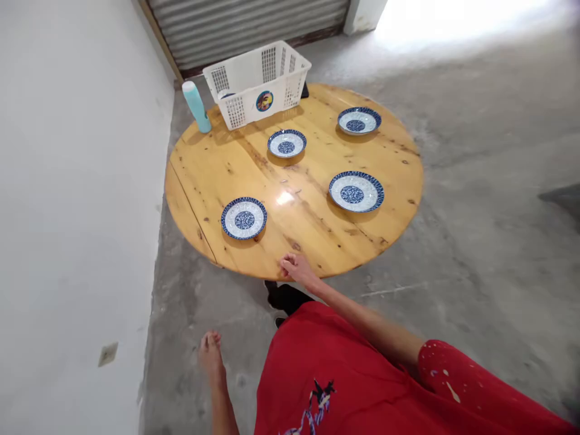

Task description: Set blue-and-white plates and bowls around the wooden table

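Fingers [284,264] of the right hand [295,267] curl together, nothing visible in them, at the tabletop's [258,260] near edge, the left hand's [211,351] too blurred to tell, and a low leftward sweep could knock the nearest of 4 plates [244,219] lying there.

Bkgd rundown: far side & surrounds

Lt-blue bottle [196,107] w/ whitish top stands far L on the wooden counter [199,175], just beside a white plastic basket [242,110]. Basket: perforated walls, round multicolour sticker [264,101] on front. Sm. dark item [305,91] at its R end, mostly hidden, can't ID. Behind: grey corrugated panel [254,27], brownish strip [159,39] along its L edge, white pillar [365,15] to R. White wall [77,181] down L side w/ sm. outlet plate [107,354]. Grey concrete floor [475,241] all round, v. bright top R. Dark shape [564,199] at R edge, too blurry to ID.
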The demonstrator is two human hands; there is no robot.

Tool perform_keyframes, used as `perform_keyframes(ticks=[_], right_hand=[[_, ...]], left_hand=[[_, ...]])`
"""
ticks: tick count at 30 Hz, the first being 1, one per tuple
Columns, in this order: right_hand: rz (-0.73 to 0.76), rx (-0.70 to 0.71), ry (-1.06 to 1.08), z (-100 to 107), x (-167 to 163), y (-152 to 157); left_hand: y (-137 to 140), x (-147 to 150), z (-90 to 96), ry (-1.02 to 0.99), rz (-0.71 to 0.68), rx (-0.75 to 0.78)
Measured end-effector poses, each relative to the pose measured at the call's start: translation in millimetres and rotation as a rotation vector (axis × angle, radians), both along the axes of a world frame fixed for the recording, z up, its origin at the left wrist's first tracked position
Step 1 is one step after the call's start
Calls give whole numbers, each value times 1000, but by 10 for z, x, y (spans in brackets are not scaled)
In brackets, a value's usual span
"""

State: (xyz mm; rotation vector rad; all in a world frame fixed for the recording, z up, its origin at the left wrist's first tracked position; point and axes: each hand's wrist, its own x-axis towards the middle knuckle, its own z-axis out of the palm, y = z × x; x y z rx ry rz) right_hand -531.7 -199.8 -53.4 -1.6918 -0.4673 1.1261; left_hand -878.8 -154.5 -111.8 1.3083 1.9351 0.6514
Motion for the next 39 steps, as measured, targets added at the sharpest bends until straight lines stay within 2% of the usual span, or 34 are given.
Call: perform_keyframes(ticks=[3,6,10,14,18,22,29,39], right_hand=[[-56,-17,-27,-60,132,326],[-115,-16,-41,-117,175,676],[-117,20,-66,-189,179,1071],[-92,-36,-132,-305,201,1269],[-124,-58,-113,-376,196,1287],[-191,-63,-92,-383,155,1266],[-336,-39,-62,-398,79,1308],[-524,-115,-191,-291,-10,1371]], left_hand=[[686,317,56,-107,-16,72],[1236,718,294,-121,-146,107],[1839,1255,529,-143,-392,63],[2308,1725,556,-179,-491,14],[2525,2042,585,-144,-641,-7],[2603,2194,620,-106,-843,56],[2845,2259,569,-14,-990,62],[3160,2448,614,-64,-1237,-98]])
